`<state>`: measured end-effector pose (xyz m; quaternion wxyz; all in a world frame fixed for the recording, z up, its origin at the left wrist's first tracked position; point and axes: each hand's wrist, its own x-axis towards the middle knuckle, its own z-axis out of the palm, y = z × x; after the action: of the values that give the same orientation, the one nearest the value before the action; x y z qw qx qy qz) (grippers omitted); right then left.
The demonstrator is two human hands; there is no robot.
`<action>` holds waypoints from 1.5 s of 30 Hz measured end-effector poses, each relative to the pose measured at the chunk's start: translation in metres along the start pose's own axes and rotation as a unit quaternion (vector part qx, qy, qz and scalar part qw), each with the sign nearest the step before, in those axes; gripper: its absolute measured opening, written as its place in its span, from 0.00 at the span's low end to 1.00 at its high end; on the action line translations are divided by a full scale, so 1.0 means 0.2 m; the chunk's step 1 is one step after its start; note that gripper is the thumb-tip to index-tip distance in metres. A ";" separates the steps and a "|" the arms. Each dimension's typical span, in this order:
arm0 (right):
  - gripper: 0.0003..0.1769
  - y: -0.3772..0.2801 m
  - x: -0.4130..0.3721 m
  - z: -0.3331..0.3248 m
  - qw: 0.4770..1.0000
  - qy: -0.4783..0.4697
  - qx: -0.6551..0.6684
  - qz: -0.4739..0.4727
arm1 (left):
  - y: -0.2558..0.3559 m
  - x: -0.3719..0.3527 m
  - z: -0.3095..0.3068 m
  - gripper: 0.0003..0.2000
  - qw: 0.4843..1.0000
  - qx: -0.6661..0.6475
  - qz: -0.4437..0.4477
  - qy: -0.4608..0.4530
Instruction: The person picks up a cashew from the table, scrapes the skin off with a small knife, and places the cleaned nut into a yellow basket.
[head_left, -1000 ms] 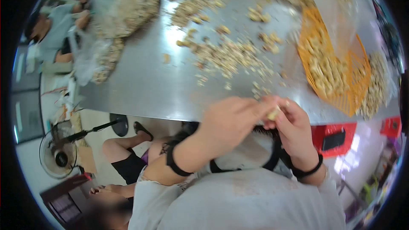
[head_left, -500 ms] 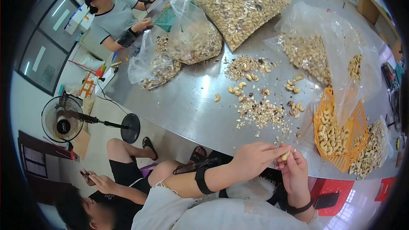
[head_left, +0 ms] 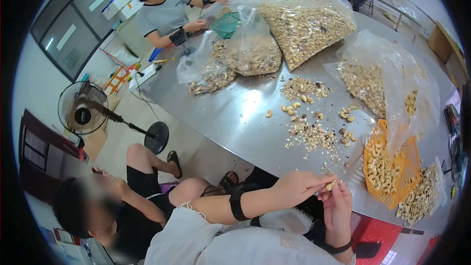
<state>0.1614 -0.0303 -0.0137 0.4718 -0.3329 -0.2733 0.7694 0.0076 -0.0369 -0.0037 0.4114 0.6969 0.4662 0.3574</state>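
Observation:
Between the fingertips of both my hands is a cashew (head_left: pixel 330 185), over the table's near edge. My left hand (head_left: pixel 299 190) reaches in from the left, its thumb and forefinger pinched on the nut. My right hand (head_left: pixel 337 203) is upright with curled fingers, touching the same nut. Right of my hands, an orange basket (head_left: pixel 409 164) holds whole cashews. Beyond my hands lie a heap of crumbs and broken bits (head_left: pixel 311 135) and small groups of cashews (head_left: pixel 347 114) on the metal table (head_left: pixel 221 122).
Large clear bags of cashews (head_left: pixel 306 29) stand at the back and right. More nuts (head_left: pixel 417 196) lie beside the basket. A person (head_left: pixel 167 12) stands across the table near a green basket (head_left: pixel 226 25). Another person (head_left: pixel 132 216) sits at the left, near a fan (head_left: pixel 83 108).
The view has shifted, so the table's far side sits lower and further right. The seated person's head and hands have moved closer together. My hands still hold the cashew.

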 end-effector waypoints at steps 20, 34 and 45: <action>0.13 0.06 -0.01 0.06 0.996 -0.028 -0.078 -0.023 | 0.00 -0.13 0.01 0.18 0.946 0.249 0.113 0.175; 0.13 0.12 -0.02 0.06 0.993 -0.073 -0.093 -0.001 | 0.03 -0.25 -0.02 0.12 0.947 0.242 0.065 0.201; 0.11 0.10 -0.09 0.14 0.990 -0.065 -0.123 -0.008 | 0.04 -0.28 -0.01 0.13 0.960 0.205 0.071 0.176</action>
<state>0.1343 -0.0569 -0.0054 0.4143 -0.3355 -0.3985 0.7464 -0.0082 -0.0920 -0.0016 0.1450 0.7233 0.5442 0.3995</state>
